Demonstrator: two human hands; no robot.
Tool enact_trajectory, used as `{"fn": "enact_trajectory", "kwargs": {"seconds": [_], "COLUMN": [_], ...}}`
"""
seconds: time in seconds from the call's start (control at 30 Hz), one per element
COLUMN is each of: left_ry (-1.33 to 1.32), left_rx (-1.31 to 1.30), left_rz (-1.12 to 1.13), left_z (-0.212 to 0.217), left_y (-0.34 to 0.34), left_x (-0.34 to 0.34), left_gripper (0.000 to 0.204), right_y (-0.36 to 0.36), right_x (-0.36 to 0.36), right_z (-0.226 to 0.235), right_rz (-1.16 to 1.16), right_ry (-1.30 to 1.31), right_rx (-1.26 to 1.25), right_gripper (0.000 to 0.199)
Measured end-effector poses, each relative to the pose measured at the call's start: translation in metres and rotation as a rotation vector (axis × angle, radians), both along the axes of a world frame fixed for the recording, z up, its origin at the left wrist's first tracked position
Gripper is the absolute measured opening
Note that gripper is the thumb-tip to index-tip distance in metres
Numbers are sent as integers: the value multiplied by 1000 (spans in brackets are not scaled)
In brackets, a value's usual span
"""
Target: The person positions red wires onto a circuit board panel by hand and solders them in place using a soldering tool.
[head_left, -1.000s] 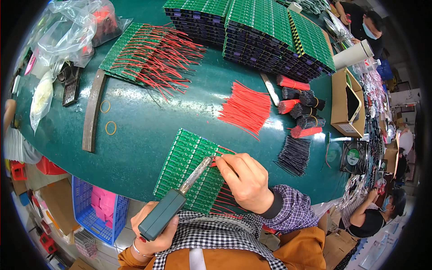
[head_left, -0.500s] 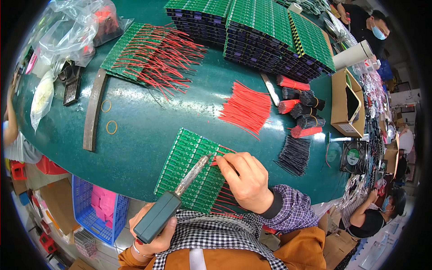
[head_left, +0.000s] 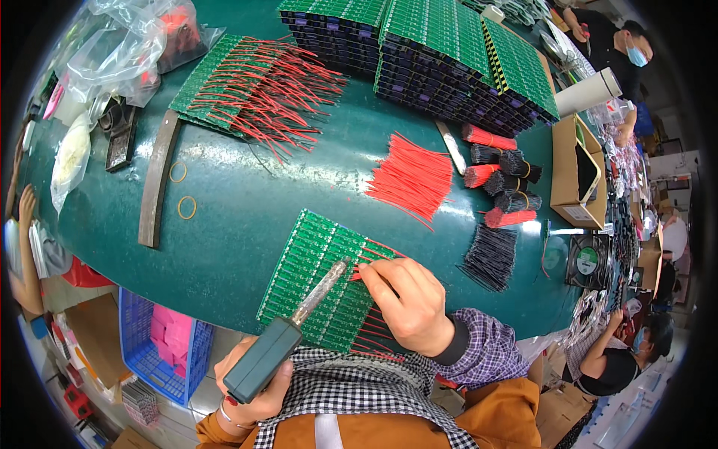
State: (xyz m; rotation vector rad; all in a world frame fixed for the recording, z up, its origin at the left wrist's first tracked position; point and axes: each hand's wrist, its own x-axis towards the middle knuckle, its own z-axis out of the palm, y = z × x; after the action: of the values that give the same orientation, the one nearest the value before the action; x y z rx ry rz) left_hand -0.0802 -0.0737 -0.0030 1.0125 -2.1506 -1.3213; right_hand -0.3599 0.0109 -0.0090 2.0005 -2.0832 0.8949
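Panel (head_left: 310, 266) (green, ruled into narrow strips) lies on the tabletop (head_left: 232, 262) by its near edge, directly before the wearer. Its longer axis runs from the near edge toward the far edge, the near end leaning left. Several red leads (head_left: 385, 248) project from its right margin toward the tabletop's right end.

Left hand (head_left: 263, 404): wrapped about the handle of the iron (head_left: 273, 348), off the near edge and to the near left of the panel. The iron's axis slants forward and rightward across the panel, the metal tip ending by the right margin. Right hand (head_left: 407, 303): above that same margin, thumb and forefinger brought together, apparently on a red wire (head_left: 357, 276) (the grip is partly masked by the fingers).

Governing relation: tip to fingertips. The tip sits just left of the right fingertips; contact with panel or wire cannot be confirmed at this angle. The right hand is the nearer to the spot; the left reaches it by the iron's length. The hands are well apart.
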Motion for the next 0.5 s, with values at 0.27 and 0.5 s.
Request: {"fn": "enact_trajectory", "kwargs": {"seconds": [0.27, 0.5], "left_ry": [43, 50], "left_rx": [-60, -116], "left_rz": [-14, -50], "left_z": [-2, 3], "left_y": [-1, -5], "left_x": [-5, -11], "left_gripper": [31, 29], "right_y": [0, 0], "right_x": [2, 2], "right_z": [2, 2], "right_rz": [-20, -22], "right_ry": [-2, 4], "right_rx": [21, 30], "right_gripper": [31, 31]}}
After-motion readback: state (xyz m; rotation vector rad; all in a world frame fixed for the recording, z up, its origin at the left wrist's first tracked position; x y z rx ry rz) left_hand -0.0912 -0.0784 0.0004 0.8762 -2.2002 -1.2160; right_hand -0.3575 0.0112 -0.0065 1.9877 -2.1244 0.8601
